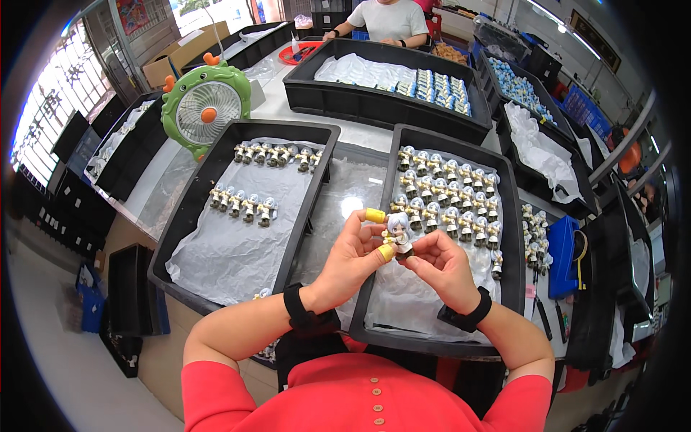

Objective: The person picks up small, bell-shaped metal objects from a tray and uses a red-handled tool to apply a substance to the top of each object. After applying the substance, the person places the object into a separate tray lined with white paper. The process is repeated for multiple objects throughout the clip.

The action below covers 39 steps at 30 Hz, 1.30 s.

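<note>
A small figurine (398, 232) with pale hair and a white outfit is held up between my two hands, above the right black tray (517, 237). My left hand (354, 248), with yellow finger covers on the thumb and a fingertip, pinches it from the left side. My right hand (440, 265) grips its dark base between thumb and fingers. Several rows of similar figurines (450, 193) stand on white paper in the right tray. The left black tray (173, 237) holds two shorter rows of figurines (245, 204) on its paper lining.
Beyond the left tray stands a green fan (206, 108). A large black tray (381, 101) with blue-and-white pieces lies at the back, a person (389, 23) behind it. Loose figurines (535, 241), a blue bin (563, 255) and dark-handled tools (543, 318) lie at the right.
</note>
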Motion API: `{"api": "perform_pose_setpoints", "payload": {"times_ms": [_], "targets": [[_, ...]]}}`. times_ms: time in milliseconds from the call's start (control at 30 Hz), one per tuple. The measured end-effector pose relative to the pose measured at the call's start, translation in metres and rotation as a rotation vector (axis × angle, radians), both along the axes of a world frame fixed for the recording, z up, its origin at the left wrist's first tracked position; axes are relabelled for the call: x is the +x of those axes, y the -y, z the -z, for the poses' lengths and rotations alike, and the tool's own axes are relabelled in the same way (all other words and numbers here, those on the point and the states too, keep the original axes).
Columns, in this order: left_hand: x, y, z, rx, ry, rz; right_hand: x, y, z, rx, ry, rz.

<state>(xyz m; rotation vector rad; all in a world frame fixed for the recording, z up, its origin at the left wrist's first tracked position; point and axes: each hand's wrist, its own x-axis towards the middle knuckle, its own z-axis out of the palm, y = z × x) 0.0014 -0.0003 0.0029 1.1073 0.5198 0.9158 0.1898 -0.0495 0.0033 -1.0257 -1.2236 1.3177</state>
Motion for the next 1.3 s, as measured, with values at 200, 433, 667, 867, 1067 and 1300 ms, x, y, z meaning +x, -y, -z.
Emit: {"api": "perform_pose_setpoints", "payload": {"times_ms": [200,433,667,867,1067,1300], "targets": [[0.0,-0.001,0.001,0.015,-0.02,-0.002,-0.002,0.0,-0.004,-0.008,0.001,0.038],[0.001,-0.001,0.006,0.07,-0.009,0.021,-0.003,-0.002,-0.004,0.253,0.354,0.099],[0.0,0.0,0.008,0.103,-0.018,0.009,-0.004,-0.003,-0.006,0.335,0.404,0.117],[0.002,0.005,-0.005,0.114,-0.043,0.012,0.001,-0.004,0.001,0.269,0.338,0.083],[0.002,0.003,0.002,0.171,-0.108,-0.012,0.0,-0.004,-0.004,-0.143,-0.114,-0.141],[0.004,0.0,0.011,0.161,-0.163,-0.022,-0.005,0.003,0.001,0.119,0.301,-0.012]]}}
